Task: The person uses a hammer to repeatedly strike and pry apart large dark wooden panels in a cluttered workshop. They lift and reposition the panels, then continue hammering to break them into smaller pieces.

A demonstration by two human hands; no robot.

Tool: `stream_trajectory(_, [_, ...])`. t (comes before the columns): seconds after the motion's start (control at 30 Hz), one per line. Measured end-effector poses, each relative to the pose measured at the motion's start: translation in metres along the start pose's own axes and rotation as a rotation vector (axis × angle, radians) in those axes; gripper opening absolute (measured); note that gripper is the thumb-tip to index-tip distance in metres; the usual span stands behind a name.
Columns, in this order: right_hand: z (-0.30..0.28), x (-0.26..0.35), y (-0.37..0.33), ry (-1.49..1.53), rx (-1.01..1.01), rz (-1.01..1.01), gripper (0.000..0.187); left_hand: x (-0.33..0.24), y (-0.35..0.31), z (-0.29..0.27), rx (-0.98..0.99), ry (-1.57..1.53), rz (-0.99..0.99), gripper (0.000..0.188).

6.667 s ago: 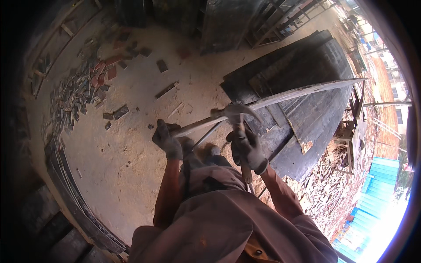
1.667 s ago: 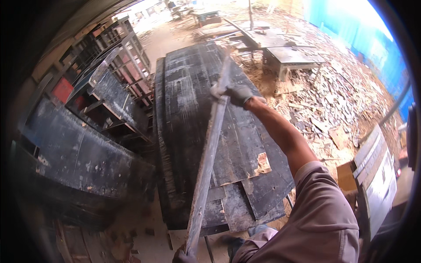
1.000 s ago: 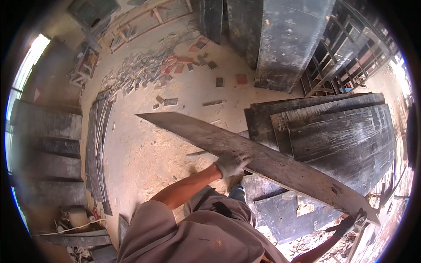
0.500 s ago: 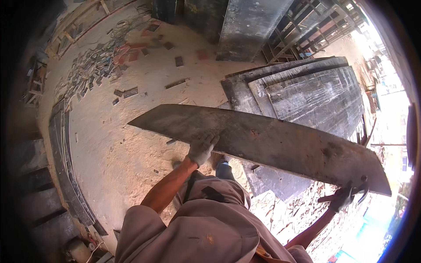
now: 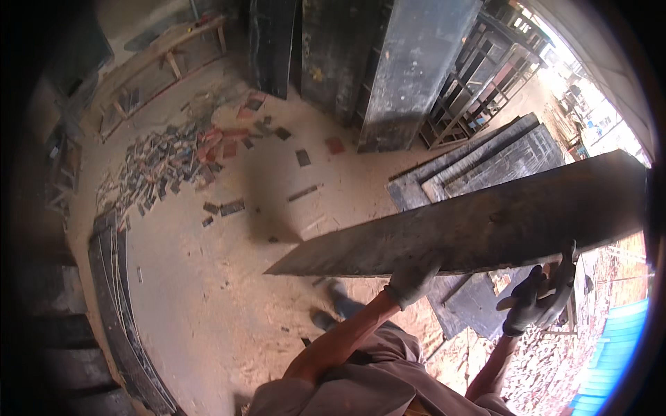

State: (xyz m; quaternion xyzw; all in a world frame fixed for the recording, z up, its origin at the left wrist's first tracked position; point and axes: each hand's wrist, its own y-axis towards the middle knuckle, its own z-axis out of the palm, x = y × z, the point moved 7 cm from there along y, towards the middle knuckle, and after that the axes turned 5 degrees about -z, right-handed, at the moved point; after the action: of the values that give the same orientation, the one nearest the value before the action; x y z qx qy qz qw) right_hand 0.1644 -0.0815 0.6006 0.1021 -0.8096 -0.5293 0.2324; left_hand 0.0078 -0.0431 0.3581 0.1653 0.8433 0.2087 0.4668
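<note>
A long dark plywood board [image 5: 444, 232] with a pointed left end is held up in front of me, its right end higher in the view. My left hand [image 5: 411, 284], in a grey glove, is closed on the board's near edge around its middle; some of the fingers blend into the dark face. Farther right, just below the same edge, my gloved right hand [image 5: 533, 301] is closed round what looks like a hammer [image 5: 567, 267]. Its light handle end sticks out left of the palm, and its metal head is close to the board. Whether the head touches the board is unclear.
Dark panels [image 5: 416, 69] stand upright at the back. More panels [image 5: 510, 156] lie stacked behind the board. Offcuts [image 5: 163, 163] are heaped at the far left, with long strips [image 5: 114, 298] on the left floor. A wooden bench [image 5: 170, 59] stands at the back left.
The board's right end has risen and its left end has dropped and shifted right. Both hands have moved with it, the left one rightward. My view has turned too.
</note>
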Motion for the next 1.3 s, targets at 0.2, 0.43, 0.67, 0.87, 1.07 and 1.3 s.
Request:
stream_trajectory(0.2, [0.067,-0.046,-0.006,0.543,0.056,0.258,0.028,0.025,0.070,-0.099,-0.102,-0.045,-0.040,0.033])
stream_trajectory(0.43, [0.139,0.013,0.005,0.946,-0.198,0.337,0.049,0.088,0.118,-0.147,0.041,-0.023,-0.068,0.029])
stream_trajectory(0.67, [0.105,-0.017,-0.127,0.512,-0.172,0.614,0.051,0.137,0.162,-0.200,0.161,-0.227,0.028,0.023])
stream_trajectory(0.87, [0.117,0.036,-0.226,0.107,-0.632,1.016,0.050,0.205,0.190,-0.287,0.365,-0.356,-0.045,0.028])
stream_trajectory(1.07, [0.154,0.057,-0.294,0.205,-0.527,1.087,0.049,0.276,0.211,-0.315,0.604,-0.495,-0.246,0.020])
stream_trajectory(1.3, [0.224,0.118,-0.226,0.368,-0.390,0.954,0.055,0.308,0.248,-0.330,0.606,-0.770,-0.189,0.030])
